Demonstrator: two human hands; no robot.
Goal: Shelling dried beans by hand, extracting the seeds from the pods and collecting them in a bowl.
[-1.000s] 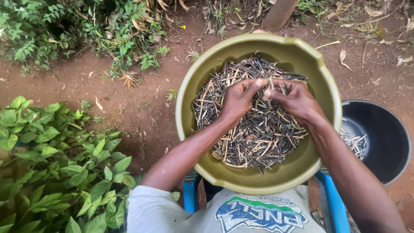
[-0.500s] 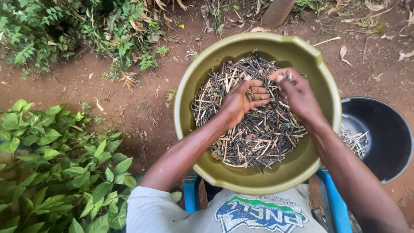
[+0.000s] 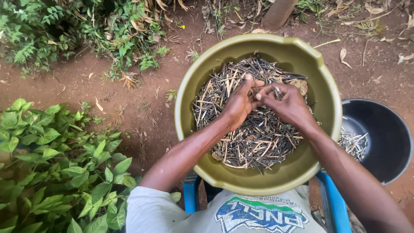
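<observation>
Nearest: blue chair (image 3: 332,203) under the person, olive basin (image 3: 321,92) resting on the lap and filling the middle of the view.

Basin holds a heap of dry pods (image 3: 254,138), dark and straw-coloured, spread from centre to the 6 o'clock wall.

Both hands meet over the heap, slightly toward 12 o'clock of basin centre.
- left hand (image 3: 238,103): thumb and fingertips pinched together on the end of a thin pod, other fingers curled. Grasping, not clenched.
- right hand (image 3: 290,105): fingers closed round a small dark pod (image 3: 277,92) that sticks out above the knuckles, thumb tip touching the left thumb. Whether both hands hold one pod or two, can't tell; the fingers cover the join.

My read on doing this step well:
- Hold close to the pod seam with both thumbs, short grip, so it splits rather than snaps.
- Work low over the basin so anything that drops lands in the heap, not on the soil.
- Keep wrists inside the rim; the basin sits unsupported on the lap and could tip toward 6 o'clock.

At 3 o'clock, just beside the basin rim: black bucket (image 3: 384,142) on the ground with a small pale pile of pod pieces (image 3: 353,144) at its near wall.

Further out: leafy plants (image 3: 56,164) at 8 o'clock, red soil (image 3: 86,82) at 10, a tree trunk (image 3: 278,13) at 12.
</observation>
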